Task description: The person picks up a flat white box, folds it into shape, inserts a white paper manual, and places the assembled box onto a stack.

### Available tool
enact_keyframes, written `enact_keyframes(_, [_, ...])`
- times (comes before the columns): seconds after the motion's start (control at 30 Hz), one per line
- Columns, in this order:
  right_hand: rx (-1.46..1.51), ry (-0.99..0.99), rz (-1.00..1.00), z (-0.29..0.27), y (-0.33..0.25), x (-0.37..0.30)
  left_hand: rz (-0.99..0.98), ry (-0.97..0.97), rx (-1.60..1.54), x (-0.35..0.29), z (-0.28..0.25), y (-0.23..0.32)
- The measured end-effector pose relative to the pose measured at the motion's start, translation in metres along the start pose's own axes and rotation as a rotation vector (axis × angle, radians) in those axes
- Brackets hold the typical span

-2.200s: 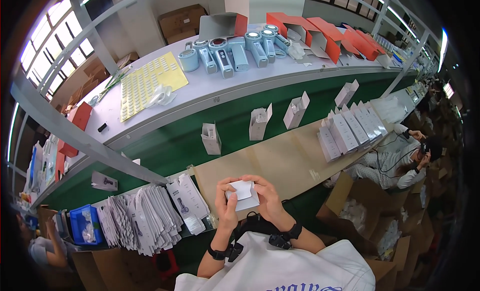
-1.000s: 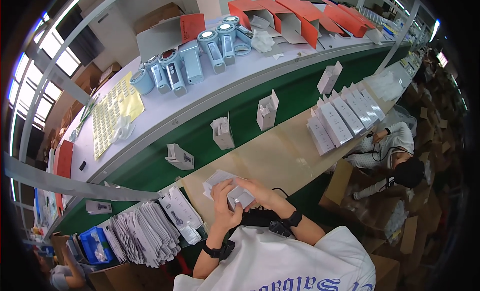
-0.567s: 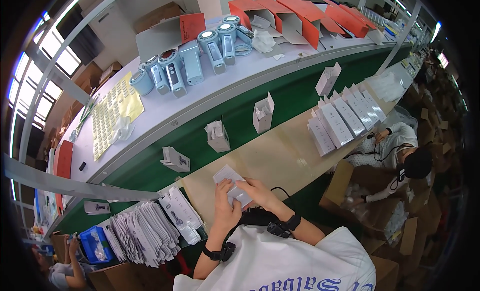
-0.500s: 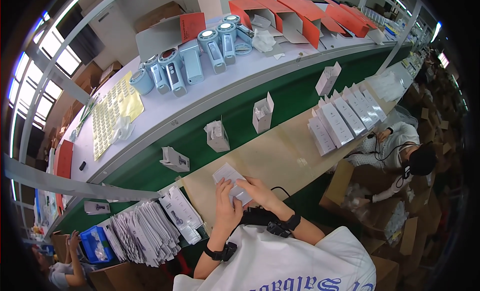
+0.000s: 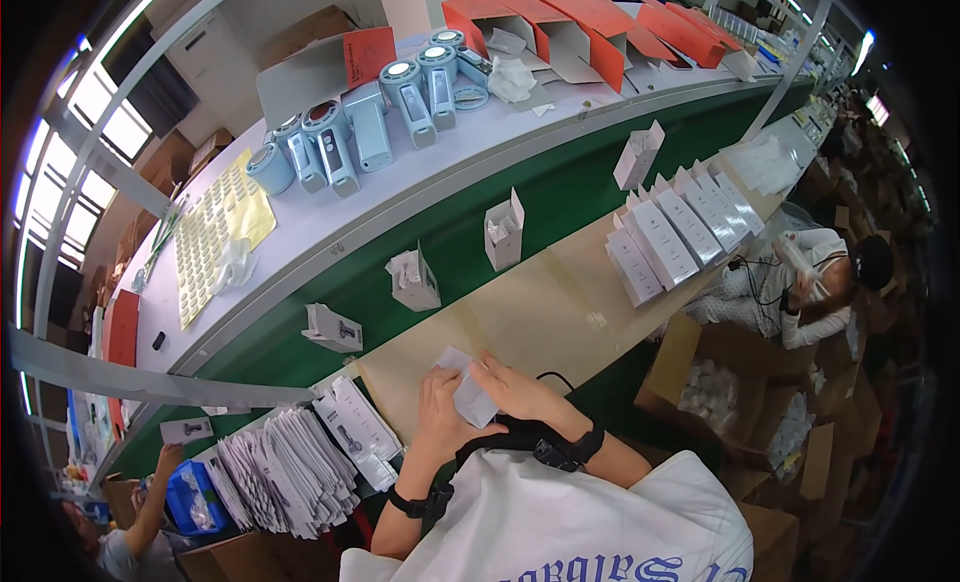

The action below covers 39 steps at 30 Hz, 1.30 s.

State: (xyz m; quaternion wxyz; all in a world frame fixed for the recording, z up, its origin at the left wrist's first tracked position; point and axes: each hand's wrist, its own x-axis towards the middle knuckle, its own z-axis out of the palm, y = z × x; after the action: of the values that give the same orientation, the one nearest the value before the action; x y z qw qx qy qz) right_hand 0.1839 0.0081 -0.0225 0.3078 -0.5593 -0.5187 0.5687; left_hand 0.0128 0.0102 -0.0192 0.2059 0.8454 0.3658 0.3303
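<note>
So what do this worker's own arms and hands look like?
The left hand and right hand are ungloved, with bare forearms. Each wrist wears a black strap carrying a chunky black module. The white top bears blue lettering.

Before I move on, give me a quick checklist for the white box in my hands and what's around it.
1. White box between left hand and right hand: ok, both touch it.
2. Box's contents visible: cannot tell; no view inside.
3. Flaps shut on the open boxes ahead: not ok, raised flaps show.
4. Flat cartons to the left: ok, a thick row stands there.
5. Co-worker's hand apart from both hands: ok, it is at another carton, far left.
</note>
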Motion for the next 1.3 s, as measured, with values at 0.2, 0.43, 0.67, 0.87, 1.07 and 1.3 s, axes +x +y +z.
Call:
enact_keyframes(0.2, [0.400,-0.142,-0.113,-0.010,-0.015,-0.010,-0.016,0.047,-0.110,-0.005,0.003,0.002])
enact_keyframes(0.43, [0.348,-0.175,0.082,-0.025,0.005,0.001,0.105,0.050,-0.168,-0.009,0.025,0.011])
enact_keyframes(0.67, [-0.616,0.821,-0.205,-0.123,0.087,-0.012,-0.936,0.137,0.283,-0.119,0.014,-0.191])
enact_keyframes(0.87, [-1.319,0.934,-0.193,-0.226,0.160,-0.004,-1.582,-0.060,0.382,-0.202,0.015,-0.239])
enact_keyframes(1.07, [-1.468,0.760,-0.019,-0.250,0.213,0.010,-1.768,0.004,0.294,-0.199,0.007,-0.253])
enact_keyframes(1.3, [-1.463,0.765,0.103,-0.226,0.185,0.028,-1.714,0.025,0.320,-0.188,0.002,-0.226])
